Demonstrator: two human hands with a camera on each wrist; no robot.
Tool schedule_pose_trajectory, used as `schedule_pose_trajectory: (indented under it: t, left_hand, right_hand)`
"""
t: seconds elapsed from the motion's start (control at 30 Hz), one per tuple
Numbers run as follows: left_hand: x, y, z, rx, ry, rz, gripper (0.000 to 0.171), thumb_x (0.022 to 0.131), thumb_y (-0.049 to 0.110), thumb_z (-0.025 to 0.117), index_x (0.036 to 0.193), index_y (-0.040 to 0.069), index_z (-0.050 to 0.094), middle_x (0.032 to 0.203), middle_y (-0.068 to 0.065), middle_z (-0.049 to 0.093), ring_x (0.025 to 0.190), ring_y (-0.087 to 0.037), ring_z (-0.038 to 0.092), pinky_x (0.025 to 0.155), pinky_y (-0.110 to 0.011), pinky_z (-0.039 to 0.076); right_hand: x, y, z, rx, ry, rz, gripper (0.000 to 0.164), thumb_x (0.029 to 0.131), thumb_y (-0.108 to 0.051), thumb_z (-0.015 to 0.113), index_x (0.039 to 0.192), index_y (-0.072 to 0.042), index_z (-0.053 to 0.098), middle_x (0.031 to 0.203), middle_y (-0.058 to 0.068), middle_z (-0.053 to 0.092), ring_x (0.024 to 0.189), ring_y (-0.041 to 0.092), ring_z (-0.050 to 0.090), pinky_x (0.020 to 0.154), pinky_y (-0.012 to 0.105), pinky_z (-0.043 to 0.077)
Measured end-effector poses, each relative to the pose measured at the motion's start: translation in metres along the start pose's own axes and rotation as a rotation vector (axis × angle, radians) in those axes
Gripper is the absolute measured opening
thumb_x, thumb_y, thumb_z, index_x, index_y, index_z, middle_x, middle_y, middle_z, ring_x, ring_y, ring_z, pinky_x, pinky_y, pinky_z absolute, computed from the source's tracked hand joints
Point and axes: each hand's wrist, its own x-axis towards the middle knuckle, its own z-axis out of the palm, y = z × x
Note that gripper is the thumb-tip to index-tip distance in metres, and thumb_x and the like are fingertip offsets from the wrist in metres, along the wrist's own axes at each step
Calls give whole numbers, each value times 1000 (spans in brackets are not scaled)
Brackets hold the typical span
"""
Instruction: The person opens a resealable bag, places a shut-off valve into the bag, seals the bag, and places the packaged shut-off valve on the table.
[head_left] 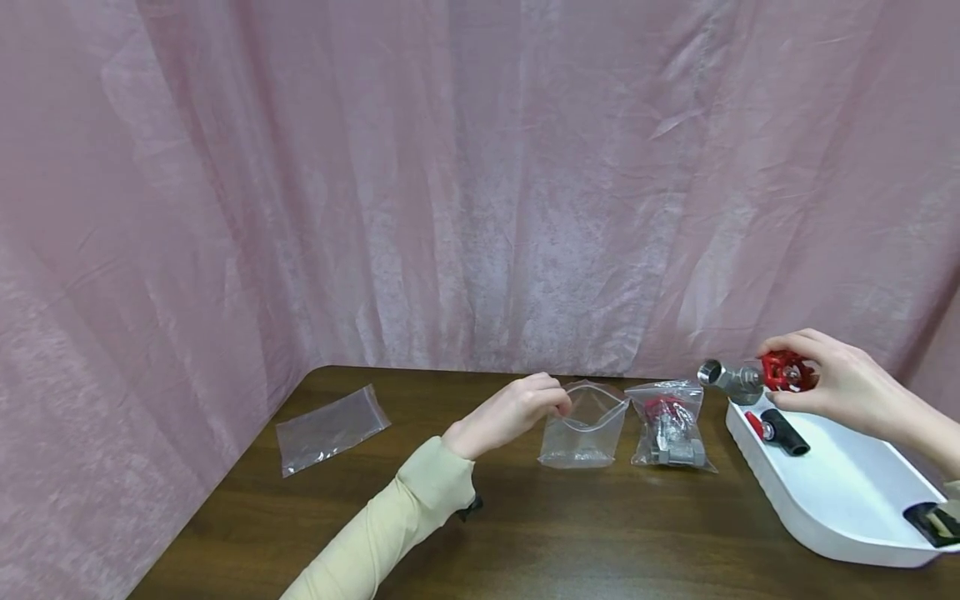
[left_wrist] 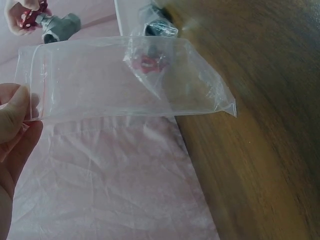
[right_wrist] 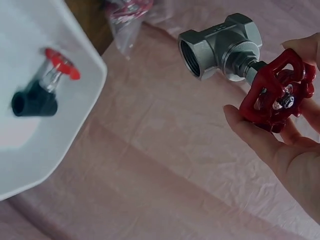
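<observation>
Left hand (head_left: 517, 411) pinches a clear bag (head_left: 579, 443); right hand (head_left: 846, 390) grips a metal valve (right_wrist: 219, 46) by its red handwheel (right_wrist: 268, 82); between them, seemingly, a bagged valve (head_left: 673, 442).

Pale yellow left sleeve (head_left: 386, 527) with a wide cuff (head_left: 437, 477), small black piece (head_left: 470, 507) beneath.

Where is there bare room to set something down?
Bare table lies on the near side, between the left sleeve and white tray, and between that sleeve and the flat bag. The tray's middle is free, between the black valve and near rim. Crowded: around the open bag, filled bag and tray edge.
</observation>
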Motion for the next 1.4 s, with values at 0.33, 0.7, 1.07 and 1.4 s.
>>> schedule_pose_trajectory:
  t: [0.33,0.7,1.07,1.4]
  left_hand:
    - [-1,-2,1,-4,-1,-4,22,75,-8,67,83,10,59,83,7,54,82,-4,46,76,-11,35]
    - [0,-1,2,-5,10,6,23,74,-10,66,83,10,60,83,7,53,82,-4,45,77,-12,34]
    - [2,-1,4,-12,7,7,23,75,-10,66,84,11,60,83,8,53,82,-4,45,77,-11,34]
    - [3,-1,4,-41,10,4,22,76,-10,65,83,10,59,83,7,53,82,-3,45,76,-12,35]
  right_hand:
    - [14,-18,2,54,4,-2,50,57,-8,82,102,-11,59,93,1,55,73,4,47,59,18,39]
    - [22,-32,1,186,-8,-10,52,61,0,80,107,-8,58,95,-2,53,78,0,49,69,5,38]
    - [31,-49,2,362,-26,34,50,64,5,77,109,-8,58,97,1,53,82,3,51,65,12,44]
    - [42,-64,11,519,-55,24,49,67,11,72,111,-4,56,99,2,54,86,6,54,68,16,46]
